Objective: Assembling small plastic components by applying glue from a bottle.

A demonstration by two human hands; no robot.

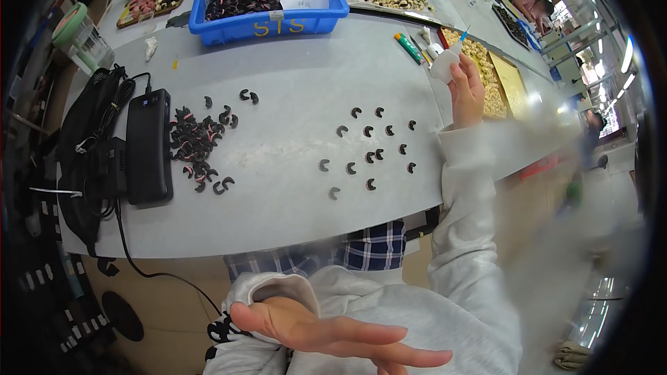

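Head view: The right hand (467, 94) grips a small white plastic squeeze bottle (443, 67) with a blue needle tip, raised beyond scattered black, curved pieces (370, 181) on a smooth grey tabletop (285, 111); the left hand (313, 328), empty, extends its fingers nearer the body.

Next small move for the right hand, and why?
Likely lower the white bottle toward the spread black curved pieces, tip down. The right hand already grips it, but its blue tip points up, away from them. The pieces lie singly, apart from the pile, so each seems easy to reach.
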